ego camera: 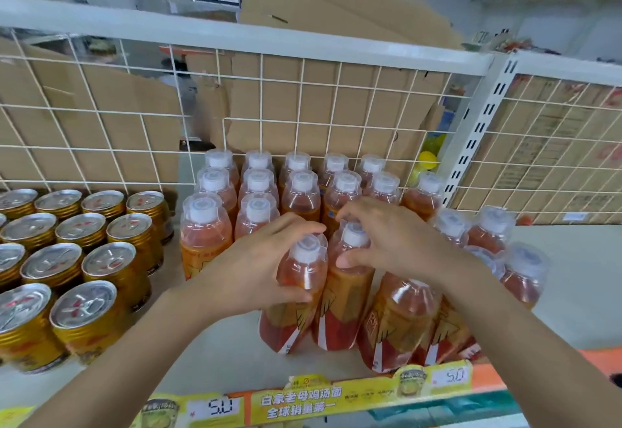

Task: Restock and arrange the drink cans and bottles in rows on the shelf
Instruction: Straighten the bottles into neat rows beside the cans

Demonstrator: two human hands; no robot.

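Observation:
Orange drink bottles with white caps stand in rows at the middle of the white shelf (215, 353). My left hand (259, 266) grips the neck of one tilted front bottle (296, 296). Right beside it stands a second front bottle (346, 293), and my right hand (393, 242) curls round its top below the cap. More bottles (397, 323) sit under my right forearm, and a loose group (518, 269) stands further right. Gold cans (84, 252) with silver lids fill the shelf's left side in rows.
A white wire grid (303, 107) backs the shelf, with cardboard boxes (117, 118) behind it. A slotted upright post (478, 131) divides the bays. Yellow price strips (303, 400) run along the front edge. Bare shelf lies between cans and bottles and at far right (579, 276).

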